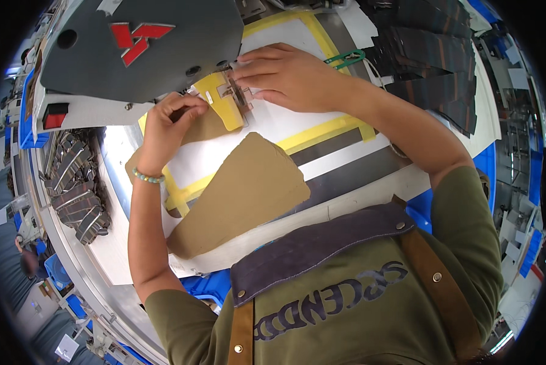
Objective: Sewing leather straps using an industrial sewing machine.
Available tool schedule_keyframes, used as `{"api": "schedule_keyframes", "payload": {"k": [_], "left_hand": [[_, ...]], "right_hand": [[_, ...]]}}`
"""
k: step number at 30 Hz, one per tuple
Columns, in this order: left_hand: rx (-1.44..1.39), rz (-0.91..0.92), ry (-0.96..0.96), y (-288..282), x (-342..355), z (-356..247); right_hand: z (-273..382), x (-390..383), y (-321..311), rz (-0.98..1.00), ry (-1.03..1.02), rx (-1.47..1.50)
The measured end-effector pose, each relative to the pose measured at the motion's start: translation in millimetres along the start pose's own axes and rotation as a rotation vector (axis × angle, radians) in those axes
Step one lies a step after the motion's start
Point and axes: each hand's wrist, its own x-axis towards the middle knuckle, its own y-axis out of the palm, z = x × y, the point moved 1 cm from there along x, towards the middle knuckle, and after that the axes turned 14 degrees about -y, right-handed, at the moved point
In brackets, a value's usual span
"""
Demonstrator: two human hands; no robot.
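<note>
A dark grey sewing machine head (145, 61) with red marks stands at the upper left, a yellow guard plate (221, 97) at its needle end. My left hand (169, 125) is beside that plate, thumb and fingertips pinched together; what they hold, if anything, is too small to make out. A piece of olive-brown fabric (206, 129) lies just below those fingers and runs under the plate. My right hand (291, 79) reaches in from the right with fingers stretched out at the presser foot area (239, 94). Its fingertips partly hide the metal parts there.
A stack of olive-brown fabric pieces (248, 188) lies nearest me. Yellow tape (321, 135) borders the white work surface. Dark striped pieces are piled at the left (75, 188) and far right (431, 55). Green thread snips (346, 59) lie beyond my right wrist.
</note>
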Motion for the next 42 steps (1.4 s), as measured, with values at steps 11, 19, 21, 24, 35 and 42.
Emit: {"api": "schedule_keyframes", "payload": {"k": [11, 19, 21, 24, 35, 42], "left_hand": [[-0.058, -0.159, -0.165, 7.6, 16.6, 25.1], [0.047, -0.246, -0.058, 5.7, 23.9, 31.6], [-0.003, -0.192, -0.025, 3.3, 24.2, 36.6], [0.068, -0.229, -0.109, 1.7, 25.2, 44.6], [-0.065, -0.228, -0.021, 9.9, 16.6, 31.3], [0.724, -0.546, 0.025, 5.9, -25.3, -3.7]], "right_hand": [[-11.5, -5.8, -1.6, -0.132, 0.227, 0.156], [-12.3, -6.9, -2.0, -0.157, 0.252, 0.186], [-12.4, -5.4, -2.7, -0.163, 0.238, 0.189], [-9.9, -1.7, -6.0, -0.177, 0.213, 0.234], [-2.0, -2.3, 0.6, 0.070, -0.044, 0.135], [-5.2, -4.2, -1.4, 0.132, -0.018, 0.180]]}}
